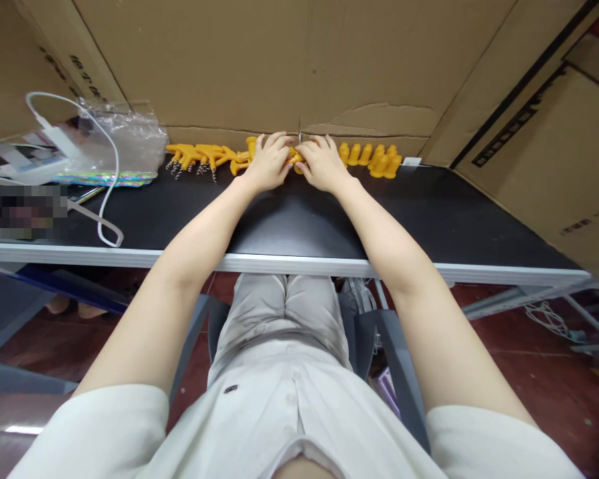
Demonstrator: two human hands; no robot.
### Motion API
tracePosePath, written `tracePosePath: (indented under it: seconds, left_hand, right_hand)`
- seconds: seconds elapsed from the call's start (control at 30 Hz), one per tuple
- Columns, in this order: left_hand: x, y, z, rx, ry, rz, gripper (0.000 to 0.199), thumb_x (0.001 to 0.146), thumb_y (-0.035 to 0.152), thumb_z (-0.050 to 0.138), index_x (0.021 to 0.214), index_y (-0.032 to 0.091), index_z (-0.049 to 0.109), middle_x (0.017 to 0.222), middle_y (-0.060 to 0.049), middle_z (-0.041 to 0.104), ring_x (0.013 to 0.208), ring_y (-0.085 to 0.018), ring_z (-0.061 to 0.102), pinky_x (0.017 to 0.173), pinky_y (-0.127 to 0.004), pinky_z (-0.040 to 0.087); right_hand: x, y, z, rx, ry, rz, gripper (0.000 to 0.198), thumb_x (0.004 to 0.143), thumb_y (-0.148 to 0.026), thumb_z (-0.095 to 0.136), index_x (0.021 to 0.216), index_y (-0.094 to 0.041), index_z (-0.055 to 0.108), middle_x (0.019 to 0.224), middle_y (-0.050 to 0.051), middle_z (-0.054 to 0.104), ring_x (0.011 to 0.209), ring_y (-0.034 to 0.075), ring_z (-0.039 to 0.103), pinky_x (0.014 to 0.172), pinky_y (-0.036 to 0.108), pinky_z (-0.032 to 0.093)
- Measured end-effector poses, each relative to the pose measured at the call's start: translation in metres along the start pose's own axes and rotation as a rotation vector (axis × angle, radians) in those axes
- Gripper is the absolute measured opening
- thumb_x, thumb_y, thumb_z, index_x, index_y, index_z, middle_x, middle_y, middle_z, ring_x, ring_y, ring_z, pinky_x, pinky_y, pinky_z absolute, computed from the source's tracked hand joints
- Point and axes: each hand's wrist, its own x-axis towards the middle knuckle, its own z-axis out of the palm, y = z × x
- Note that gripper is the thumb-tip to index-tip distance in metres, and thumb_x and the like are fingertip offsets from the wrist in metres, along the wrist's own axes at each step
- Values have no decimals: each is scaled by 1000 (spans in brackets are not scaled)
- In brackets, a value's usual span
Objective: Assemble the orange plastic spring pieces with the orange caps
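Head view: left hand [269,161] and right hand [324,163] grasp a yellow plastic piece [294,158] near the black worktop's [299,226] far edge, where a rightward nudge could topple upright yellow plastic cylinders [378,161].

An off-white, short-sleeved, buttoned shirt [264,426] is worn, marked by a small dark patch [230,389] at seven o'clock; pale grey trousers [312,306] are seen at six.
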Motion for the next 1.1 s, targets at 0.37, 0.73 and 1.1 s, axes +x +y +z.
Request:
tracePosePath:
  seconds: [0.37, 0.73, 1.1]
  left_hand:
    - [-4, 13, -16, 64, 64, -211, 58, 100, 22, 52, 155, 25, 66, 170, -19, 60, 160, -43, 54, 139, -72, 23]
    - [0, 12, -18, 25, 55, -267, 45, 97, 24, 58, 141, 20, 71, 138, -13, 78, 143, -39, 66, 129, -60, 37]
    - [-2, 20, -22, 36, 34, -334, 45, 97, 28, 63, 139, 17, 76, 132, -13, 80, 142, -39, 66, 131, -58, 36]
  right_hand:
    - [5, 9, 7, -58, -23, 23, 47, 118, -32, 35, 153, -7, 54, 150, 29, 68, 144, 44, 63, 122, 62, 45]
    - [4, 7, -2, -66, 36, -35, 39, 116, -30, 40, 147, -12, 57, 150, 25, 66, 143, 44, 60, 120, 61, 42]
    - [3, 18, 9, 40, 30, -66, 42, 114, -35, 42, 148, -15, 56, 149, 25, 69, 141, 42, 62, 118, 60, 45]
